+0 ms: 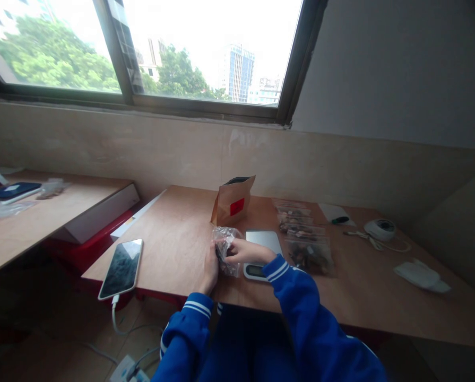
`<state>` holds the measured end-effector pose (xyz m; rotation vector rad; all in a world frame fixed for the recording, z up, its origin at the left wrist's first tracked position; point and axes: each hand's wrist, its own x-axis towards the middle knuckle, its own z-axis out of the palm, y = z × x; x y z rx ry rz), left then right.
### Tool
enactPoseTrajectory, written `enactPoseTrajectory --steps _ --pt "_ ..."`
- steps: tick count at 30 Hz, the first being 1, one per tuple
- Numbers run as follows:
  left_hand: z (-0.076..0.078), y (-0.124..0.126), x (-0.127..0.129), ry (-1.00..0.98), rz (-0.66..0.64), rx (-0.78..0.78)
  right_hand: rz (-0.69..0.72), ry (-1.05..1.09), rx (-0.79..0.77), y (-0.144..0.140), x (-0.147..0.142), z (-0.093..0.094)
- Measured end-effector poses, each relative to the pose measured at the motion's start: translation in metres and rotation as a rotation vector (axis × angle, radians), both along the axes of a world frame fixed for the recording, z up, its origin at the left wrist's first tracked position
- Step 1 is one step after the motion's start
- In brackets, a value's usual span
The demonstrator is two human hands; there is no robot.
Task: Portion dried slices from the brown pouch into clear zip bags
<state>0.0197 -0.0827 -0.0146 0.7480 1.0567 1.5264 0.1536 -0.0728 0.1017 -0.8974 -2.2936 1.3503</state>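
- Behind the worktop's far edge stands a beige lower wall (173,143); the upper wall (400,69) is plain grey.
- A wide window (213,48) with dark frame (205,109) gives bright daylight, and shows trees (58,58) and a tall building (241,71).
- The wooden desk (169,233) has a second desk (81,196) beyond its left edge.
- Below its near left corner, the tiled floor (74,323) is dim.
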Motion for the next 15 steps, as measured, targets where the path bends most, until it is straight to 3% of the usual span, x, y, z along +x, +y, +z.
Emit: enactPoseTrajectory --steps 7,15 --pt "0.012 -0.007 0.002 -0.098 -0.041 0.032 -0.264 0.058 0.164 -0.004 -0.001 -0.002" --pt "0.013 -0.003 0.003 -0.163 -0.029 0.048 -0.331 0.173 0.2 -0.013 0.006 0.018"
